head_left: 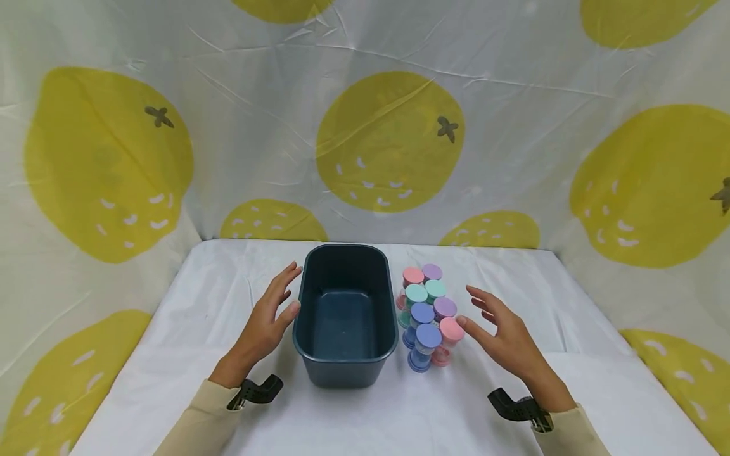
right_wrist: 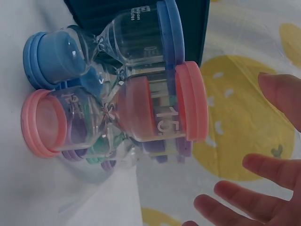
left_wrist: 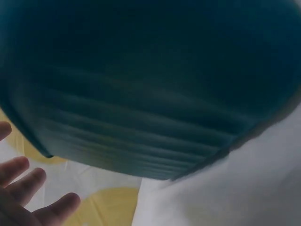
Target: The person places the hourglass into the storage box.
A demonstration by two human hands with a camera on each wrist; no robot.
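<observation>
Nearest to me on the head feed are the person's beige sleeves (head_left: 196, 421), with a black wrist mount (head_left: 261, 391) on the left arm and a matching mount (head_left: 516, 408) on the right. Past those, I see the left hand (head_left: 263, 326) just beside the left wall of a dark teal tub (head_left: 348, 373), fingers spread apart; whether a fingertip touches the rim I cannot tell. The right hand (head_left: 507, 339) hovers at the right side of a group of hourglasses, thumb and fingers apart and loosely bent, and my right wrist view shows a gap between them and the near pink hourglass (right_wrist: 141, 108), which has a 15 on its glass.

The tub stands upright, its long side running away from me, left of the hourglasses. These stand upright in two close rows: beside the pink one is a near blue hourglass (head_left: 428, 337), then another blue (head_left: 422, 313) and a purple (head_left: 445, 308), two mint ones (head_left: 416, 293), and farthest a second pink (head_left: 413, 276) and purple (head_left: 432, 272). All rest on a white cloth (head_left: 239, 278), and behind it I get a pale curtain (head_left: 245, 145) printed with big yellow lemons (head_left: 390, 142)
</observation>
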